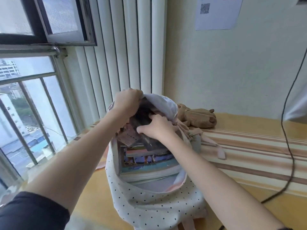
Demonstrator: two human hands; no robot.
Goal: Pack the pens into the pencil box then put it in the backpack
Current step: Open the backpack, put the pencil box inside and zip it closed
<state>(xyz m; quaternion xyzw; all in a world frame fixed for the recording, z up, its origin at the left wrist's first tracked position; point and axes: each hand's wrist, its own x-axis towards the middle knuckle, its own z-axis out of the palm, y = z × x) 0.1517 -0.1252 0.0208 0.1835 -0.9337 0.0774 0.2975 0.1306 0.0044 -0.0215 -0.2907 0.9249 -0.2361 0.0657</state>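
Observation:
A white backpack (149, 203) with black dots stands open on the yellow surface in front of me. My left hand (127, 100) grips the upper rim of the bag's opening and holds it up. My right hand (157, 128) presses a dark pencil box (150, 143) down into the opening; the box is partly inside and mostly hidden by my fingers. Colourful books (146, 161) stand inside the bag below the box. No pens are visible.
A brown plush toy (197, 117) lies behind the bag on the striped cloth (249, 150). A black cable (289, 146) hangs down at the right. The window with bars (29, 113) is on the left, and white radiator pipes (132, 55) rise behind the bag.

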